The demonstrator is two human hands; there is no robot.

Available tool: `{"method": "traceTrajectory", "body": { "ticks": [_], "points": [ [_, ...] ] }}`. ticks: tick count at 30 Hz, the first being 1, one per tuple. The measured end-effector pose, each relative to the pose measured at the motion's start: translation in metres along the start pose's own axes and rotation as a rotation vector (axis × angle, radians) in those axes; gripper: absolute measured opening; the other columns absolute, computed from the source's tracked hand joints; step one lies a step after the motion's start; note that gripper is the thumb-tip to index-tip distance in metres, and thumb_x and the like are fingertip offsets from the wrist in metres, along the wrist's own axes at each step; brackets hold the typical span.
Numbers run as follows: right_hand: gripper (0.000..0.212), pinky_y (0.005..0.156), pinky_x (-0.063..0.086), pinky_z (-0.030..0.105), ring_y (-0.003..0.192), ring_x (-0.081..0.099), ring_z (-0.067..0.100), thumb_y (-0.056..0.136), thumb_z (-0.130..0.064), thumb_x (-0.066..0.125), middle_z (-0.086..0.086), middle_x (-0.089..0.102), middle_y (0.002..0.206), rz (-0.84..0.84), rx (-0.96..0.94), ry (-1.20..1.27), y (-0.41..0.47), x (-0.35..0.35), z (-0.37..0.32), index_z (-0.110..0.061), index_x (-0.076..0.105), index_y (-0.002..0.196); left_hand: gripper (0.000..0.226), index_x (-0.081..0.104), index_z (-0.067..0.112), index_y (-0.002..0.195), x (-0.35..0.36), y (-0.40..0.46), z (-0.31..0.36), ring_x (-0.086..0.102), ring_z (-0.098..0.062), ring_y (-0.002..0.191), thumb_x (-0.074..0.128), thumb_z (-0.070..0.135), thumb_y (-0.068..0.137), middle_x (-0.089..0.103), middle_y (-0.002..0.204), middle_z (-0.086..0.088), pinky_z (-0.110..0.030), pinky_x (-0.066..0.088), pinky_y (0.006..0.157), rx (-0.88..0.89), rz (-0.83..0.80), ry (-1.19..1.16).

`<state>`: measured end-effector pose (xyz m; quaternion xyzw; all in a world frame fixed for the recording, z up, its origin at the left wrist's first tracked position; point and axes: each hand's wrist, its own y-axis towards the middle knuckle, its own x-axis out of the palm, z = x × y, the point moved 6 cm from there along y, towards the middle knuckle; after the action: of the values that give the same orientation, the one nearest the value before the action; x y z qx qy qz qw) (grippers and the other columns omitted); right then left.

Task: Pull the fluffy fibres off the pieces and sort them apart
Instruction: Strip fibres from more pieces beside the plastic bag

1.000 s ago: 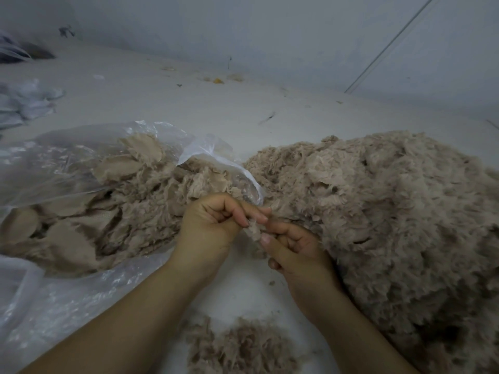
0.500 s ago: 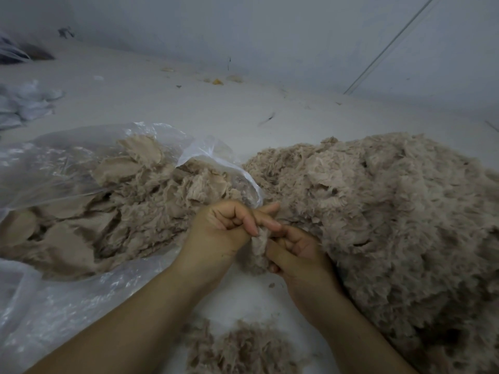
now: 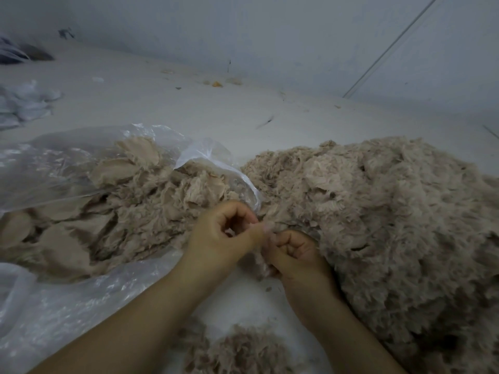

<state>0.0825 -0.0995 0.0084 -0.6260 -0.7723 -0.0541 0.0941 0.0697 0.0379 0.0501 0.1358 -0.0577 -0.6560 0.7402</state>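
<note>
Head view: the left hand [image 3: 225, 236] and right hand [image 3: 295, 251] meet between the bag [image 3: 81, 168] and the big pile [image 3: 391, 225], fingers curled, both pinching one fluffy piece [image 3: 263, 259]. A small tuft heap [image 3: 237, 352] lies nearer.

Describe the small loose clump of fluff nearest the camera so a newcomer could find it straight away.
Start at the big beige fluffy heap filling the right side, then go left past the right hand and down to the bottom edge. The small brownish fibre clump lies there between the two forearms, alone on the white surface, outside the clear plastic bag.
</note>
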Motion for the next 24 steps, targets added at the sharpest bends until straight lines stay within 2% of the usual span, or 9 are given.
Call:
{"method": "traceTrajectory", "body": {
  "ticks": [2,3,6,10,13,15,17,21,24],
  "points": [
    [0.015,0.057,0.04,0.033,0.061,0.046,0.025,0.073,-0.026,0.073,0.02,0.056,0.065,0.002,-0.009,-0.006,0.0,0.0,-0.001,-0.014,0.067,0.067,0.042,0.062,0.007,0.075,0.006,-0.002,-0.002,0.051,-0.015,0.059,0.087,0.04,0.066,0.059,0.068,-0.016,-0.034,0.043,0.051,-0.036,0.011,0.091],
    [0.014,0.057,0.041,0.032,0.059,0.049,0.024,0.077,-0.021,0.072,0.017,0.058,0.063,-0.007,-0.013,-0.006,0.001,0.0,0.0,-0.017,0.067,0.064,0.036,0.062,0.005,0.074,0.006,-0.002,-0.004,0.051,-0.016,0.057,0.085,0.033,0.069,0.059,0.066,-0.017,-0.035,0.042,0.049,-0.06,0.031,0.075],
    [0.027,0.05,0.045,0.024,0.048,0.053,0.014,0.085,-0.007,0.066,0.008,0.059,0.054,-0.013,-0.018,0.018,0.002,-0.002,0.001,-0.017,0.063,0.061,0.017,0.062,0.008,0.071,0.002,0.0,-0.013,0.049,-0.014,0.048,0.074,0.007,0.083,0.057,0.057,-0.011,-0.025,0.04,0.046,-0.149,0.101,-0.021],
    [0.032,0.055,0.043,0.027,0.052,0.049,0.013,0.088,-0.007,0.066,0.006,0.054,0.056,0.009,-0.015,-0.006,0.002,-0.004,0.002,-0.022,0.065,0.06,0.016,0.063,0.008,0.077,-0.003,0.0,-0.016,0.051,-0.013,0.049,0.063,-0.001,0.09,0.059,0.057,-0.009,-0.023,0.042,0.047,-0.179,0.192,-0.1],
    [0.028,0.057,0.042,0.031,0.053,0.048,0.014,0.086,-0.013,0.069,0.008,0.054,0.058,0.025,-0.006,0.027,0.002,-0.004,0.002,-0.023,0.065,0.059,0.015,0.062,0.004,0.081,0.0,0.001,-0.015,0.051,-0.014,0.049,0.065,0.016,0.091,0.058,0.058,-0.006,-0.025,0.043,0.046,-0.198,0.171,-0.138],
    [0.019,0.056,0.043,0.032,0.053,0.05,0.016,0.078,-0.025,0.072,0.01,0.055,0.059,0.018,0.003,0.042,0.002,-0.002,0.0,-0.022,0.065,0.06,0.038,0.061,-0.002,0.085,0.007,-0.002,-0.018,0.052,-0.021,0.044,0.074,0.033,0.078,0.057,0.059,-0.016,-0.026,0.043,0.042,-0.258,0.073,-0.158],
    [0.017,0.053,0.044,0.031,0.052,0.053,0.02,0.073,-0.031,0.07,0.013,0.059,0.059,0.011,0.016,0.045,0.001,-0.001,0.0,-0.021,0.064,0.06,0.049,0.06,-0.009,0.087,0.013,-0.005,-0.019,0.054,-0.024,0.042,0.077,0.033,0.067,0.059,0.062,-0.025,-0.025,0.043,0.039,-0.305,-0.002,-0.194],
    [0.016,0.056,0.039,0.032,0.061,0.049,0.025,0.078,-0.028,0.069,0.021,0.058,0.069,0.059,0.043,0.076,0.0,-0.005,0.005,-0.02,0.064,0.065,0.019,0.06,-0.005,0.084,0.009,-0.003,-0.021,0.055,-0.032,0.064,0.074,0.006,0.076,0.052,0.077,-0.045,-0.031,0.049,0.053,-0.318,0.039,-0.284],
    [0.014,0.065,0.04,0.04,0.072,0.046,0.029,0.082,-0.025,0.073,0.022,0.055,0.077,0.061,0.039,0.101,0.001,-0.005,0.004,-0.016,0.069,0.072,0.007,0.061,-0.002,0.083,0.004,-0.001,-0.023,0.053,-0.029,0.065,0.068,-0.002,0.082,0.055,0.074,-0.029,-0.03,0.048,0.053,-0.319,0.047,-0.282]
  ]
}}
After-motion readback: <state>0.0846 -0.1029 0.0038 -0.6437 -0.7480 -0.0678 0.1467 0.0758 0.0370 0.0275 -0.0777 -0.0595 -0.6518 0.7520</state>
